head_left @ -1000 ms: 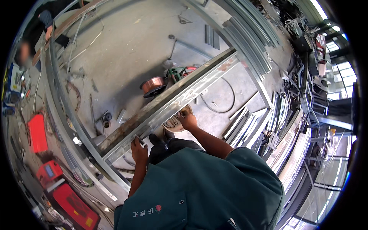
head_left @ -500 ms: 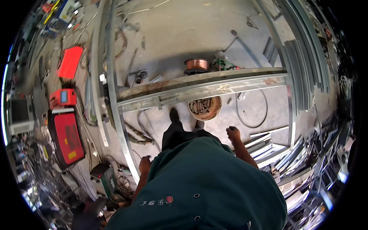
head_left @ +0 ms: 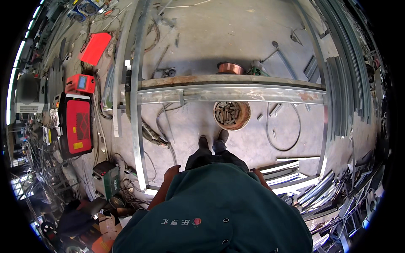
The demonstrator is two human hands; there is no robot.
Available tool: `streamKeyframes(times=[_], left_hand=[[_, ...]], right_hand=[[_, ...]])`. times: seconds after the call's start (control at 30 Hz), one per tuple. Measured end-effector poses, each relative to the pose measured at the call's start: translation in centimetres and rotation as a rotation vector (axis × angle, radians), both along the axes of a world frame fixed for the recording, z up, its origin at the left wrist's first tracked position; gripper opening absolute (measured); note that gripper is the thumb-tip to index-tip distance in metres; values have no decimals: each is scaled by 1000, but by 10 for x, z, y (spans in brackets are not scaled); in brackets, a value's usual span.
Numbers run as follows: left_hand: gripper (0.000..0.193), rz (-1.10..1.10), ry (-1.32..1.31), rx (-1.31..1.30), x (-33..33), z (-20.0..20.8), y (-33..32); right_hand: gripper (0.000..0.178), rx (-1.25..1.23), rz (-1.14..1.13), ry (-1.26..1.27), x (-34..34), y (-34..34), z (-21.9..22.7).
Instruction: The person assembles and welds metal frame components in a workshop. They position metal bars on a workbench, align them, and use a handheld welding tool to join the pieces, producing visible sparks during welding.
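Observation:
My left hand (head_left: 173, 169) hangs low beside my dark green shirt (head_left: 206, 198). It is partly covered by the shirt, and I cannot make out its fingers. On the other side my right hand (head_left: 255, 171) shows only a small part past the shirt's edge, its fingers hidden. Neither hand visibly touches any metal. In front of my shoes stands a round, rusty bucket (head_left: 243, 122) with several short metal offcuts (head_left: 225, 113) in it. Just beyond the bucket runs the crossbar (head_left: 236, 93) of a large metal frame, whose side bars pass to my left and right.
Past the crossbar sit a spool of copper-coloured wire (head_left: 230, 68) and a green tool (head_left: 257, 69). At left are a red welding machine (head_left: 79, 126), a smaller red unit (head_left: 81, 83) and cables. Long grey profiles (head_left: 339, 97) and heaped metal lengths (head_left: 320, 194) lie at right.
My right hand has drawn back toward my body from further out. My feet have come side by side, and the view has shifted, with the frame now squarer before me.

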State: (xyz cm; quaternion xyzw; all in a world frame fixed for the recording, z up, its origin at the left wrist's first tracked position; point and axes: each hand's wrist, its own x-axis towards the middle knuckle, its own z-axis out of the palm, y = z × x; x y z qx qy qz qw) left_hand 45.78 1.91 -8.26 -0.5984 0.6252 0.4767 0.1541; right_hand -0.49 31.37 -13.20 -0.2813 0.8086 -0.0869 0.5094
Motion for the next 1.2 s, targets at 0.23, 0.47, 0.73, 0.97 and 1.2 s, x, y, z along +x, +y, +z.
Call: streamKeyframes(times=[0.23, 0.47, 0.73, 0.97, 1.2], left_hand=[[38, -227, 40, 35, -2, -14, 22], [37, -158, 21, 34, -2, -27, 9], [35, -190, 2, 34, -7, -35, -25], [34, -208, 3, 33, -9, -38, -36], [32, -209, 28, 22, 3, -39, -34]], right_hand=[[39, 27, 104, -3, 45, 22, 3], [39, 37, 27, 13, 61, 1, 15], [38, 58, -61, -5, 83, 1, 33], [38, 92, -86, -11, 91, 19, 41], [38, 105, -75, -8, 88, 22, 46]])
